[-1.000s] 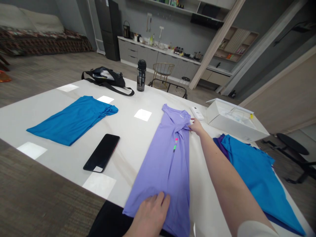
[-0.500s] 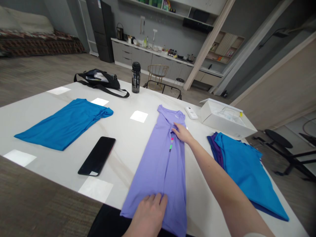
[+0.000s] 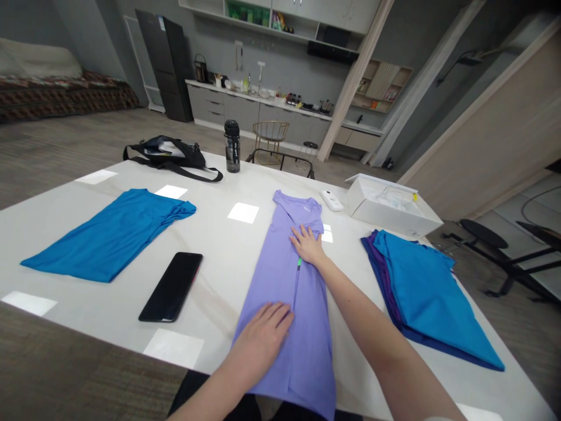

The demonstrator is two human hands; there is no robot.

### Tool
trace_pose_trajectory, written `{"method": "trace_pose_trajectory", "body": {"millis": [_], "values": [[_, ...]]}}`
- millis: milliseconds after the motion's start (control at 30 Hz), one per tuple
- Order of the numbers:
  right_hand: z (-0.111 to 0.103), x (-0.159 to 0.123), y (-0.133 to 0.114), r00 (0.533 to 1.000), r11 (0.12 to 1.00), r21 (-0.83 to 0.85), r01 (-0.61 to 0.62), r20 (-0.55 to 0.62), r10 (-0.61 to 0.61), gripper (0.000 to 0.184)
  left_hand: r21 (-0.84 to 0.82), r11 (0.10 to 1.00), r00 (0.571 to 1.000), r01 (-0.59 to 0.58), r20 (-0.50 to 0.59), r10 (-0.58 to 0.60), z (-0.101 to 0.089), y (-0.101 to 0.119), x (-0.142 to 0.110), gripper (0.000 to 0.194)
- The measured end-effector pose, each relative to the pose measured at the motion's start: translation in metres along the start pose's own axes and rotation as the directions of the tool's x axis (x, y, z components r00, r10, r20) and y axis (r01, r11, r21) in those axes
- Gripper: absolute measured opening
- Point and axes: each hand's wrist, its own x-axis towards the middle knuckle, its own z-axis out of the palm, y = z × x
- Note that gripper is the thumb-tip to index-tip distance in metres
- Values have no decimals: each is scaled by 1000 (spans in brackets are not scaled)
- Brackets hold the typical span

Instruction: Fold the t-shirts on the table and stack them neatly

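Observation:
A light purple shirt, folded lengthwise into a narrow strip, lies on the white table in front of me. Its neckline points away, and its lower end hangs over the near edge. My left hand rests flat on the lower half, fingers stretched out. Farther up, my right hand lies with spread fingers on the folded side just below the sleeve, partly covering a small coloured strip. To the left lies a folded blue shirt; to the right is a stack of folded shirts with a blue shirt on top.
A black phone lies left of the purple shirt. Toward the back are a black bag, a water bottle, a small white device and an open white box. A chair stands beyond the far edge.
My right hand has moved from the sleeve at the shirt's right edge inward and down onto its middle. My left hand has slid up from near the hem. The view has shifted slightly.

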Motion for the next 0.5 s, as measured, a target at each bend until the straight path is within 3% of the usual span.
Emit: {"method": "trace_pose_trajectory", "body": {"millis": [133, 300, 500], "values": [[0, -8, 1, 1000, 1000, 8, 25, 18, -25, 60, 107, 994, 1000, 5, 7, -5, 10, -15, -4, 61], [-3, -20, 5, 998, 998, 0, 57, -3, -57, 58, 161, 981, 994, 110, -12, -110, 14, -11, -13, 73], [6, -29, 3, 995, 996, 38, -87, -35, 88, 64, 177, 965, 981, 196, -29, -194, 18, -6, -16, 75]]}}
